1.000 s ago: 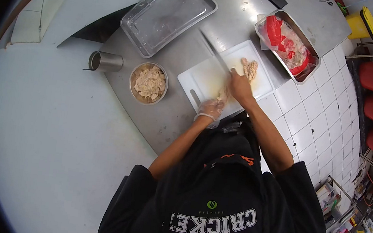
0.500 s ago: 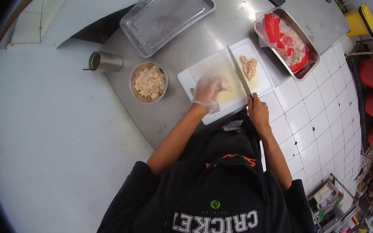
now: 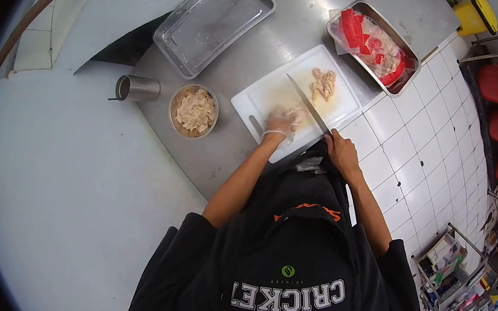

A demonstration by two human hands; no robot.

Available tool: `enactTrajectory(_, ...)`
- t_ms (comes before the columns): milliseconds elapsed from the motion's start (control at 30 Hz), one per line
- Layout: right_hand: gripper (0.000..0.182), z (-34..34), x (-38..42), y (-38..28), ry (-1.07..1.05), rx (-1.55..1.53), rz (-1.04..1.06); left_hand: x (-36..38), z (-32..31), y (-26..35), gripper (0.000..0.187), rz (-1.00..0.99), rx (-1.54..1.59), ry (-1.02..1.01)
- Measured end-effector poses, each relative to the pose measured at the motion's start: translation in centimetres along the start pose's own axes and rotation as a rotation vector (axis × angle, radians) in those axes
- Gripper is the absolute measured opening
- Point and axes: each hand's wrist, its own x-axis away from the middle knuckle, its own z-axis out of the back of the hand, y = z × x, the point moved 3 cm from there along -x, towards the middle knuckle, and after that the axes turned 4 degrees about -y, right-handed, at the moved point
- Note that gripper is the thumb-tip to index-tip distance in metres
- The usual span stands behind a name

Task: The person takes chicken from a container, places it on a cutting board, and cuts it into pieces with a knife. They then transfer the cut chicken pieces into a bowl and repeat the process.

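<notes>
My right hand [image 3: 343, 151] grips the handle of a long kitchen knife [image 3: 309, 99], its blade slanting across the white cutting board [image 3: 256, 100]. In a clear plastic glove, my left hand [image 3: 279, 125] is on the board left of the blade, fingers closed over a piece of raw chicken [image 3: 295, 113], partly hidden beneath them. Beyond the blade is a small pile of cut chicken [image 3: 323, 84]. Left of the board stands a round metal bowl [image 3: 216, 111] filled with pale chicken pieces [image 3: 195, 111].
An empty-looking metal tray [image 3: 163, 32] lies at the back left of the steel table [image 3: 294, 12]. At the back right, a deep metal pan [image 3: 417, 67] holds meat in a red-and-clear plastic bag [image 3: 355, 28]. A metal cup [image 3: 139, 88] is near the left edge.
My left hand, blurred before, has settled over the chicken piece. The knife stays in my right hand, and the whole view has shifted slightly.
</notes>
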Motion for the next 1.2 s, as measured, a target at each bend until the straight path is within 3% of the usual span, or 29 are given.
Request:
enactTrajectory(167,0.023,0.6,0.3,-0.2,0.002,0.058,-0.010,1.0,1.8,-1.7,0.017,-0.044,-0.155,0.007)
enactTrajectory(267,0.022,1.4,1.5,-0.8,-0.041,0.019,0.031,2.7,1.1,0.7,0.016,-0.016,-0.277,0.023)
enactTrajectory(367,0.023,1.3,2.9,-0.8,-0.150,0.034,-0.045,1.5,0.9,-1.4,0.018,-0.306,-0.766,0.081)
enactTrajectory(467,0.022,-1.0,1.2,-1.4,-0.097,0.077,-0.021,1.1,-0.8,-3.4,0.017,-0.394,-0.621,0.009)
enactTrajectory(600,0.024,-3.8,-5.8,-5.7,-0.025,-0.006,-0.042,2.4,-1.6,-1.4,0.020,-0.388,-0.945,-0.020)
enactTrajectory(667,0.024,-3.7,-8.3,-7.6,-0.011,-0.007,-0.025,0.8,-1.4,-5.2,0.022,-0.195,-0.571,-0.060)
enactTrajectory(733,0.025,-3.2,-9.6,-8.5,-0.006,-0.017,-0.015,-0.8,-1.1,-7.8,0.025,-0.313,-0.554,-0.041)
enactTrajectory(800,0.026,-3.4,-10.2,-8.7,0.030,-0.022,0.009,-0.7,-1.2,-8.7,0.027,-0.734,-0.880,0.044)
enactTrajectory(900,0.026,-3.1,-10.3,-8.0,0.034,-0.057,0.018,1.6,-0.4,-5.6,0.019,-0.522,-0.605,-0.124)
enactTrajectory(1000,0.025,-2.1,-8.8,-6.1,0.061,-0.141,0.018,5.4,2.2,-0.4,0.022,0.081,-0.511,0.019)
enactTrajectory(1100,0.024,-0.4,-5.9,-4.9,0.066,-0.208,0.047,2.9,4.2,-3.6,0.025,-0.071,-0.587,0.034)
enactTrajectory(1200,0.025,-0.5,-3.1,-3.4,0.017,-0.128,0.065,4.1,5.2,-0.6,0.024,-0.135,-0.526,-0.005)
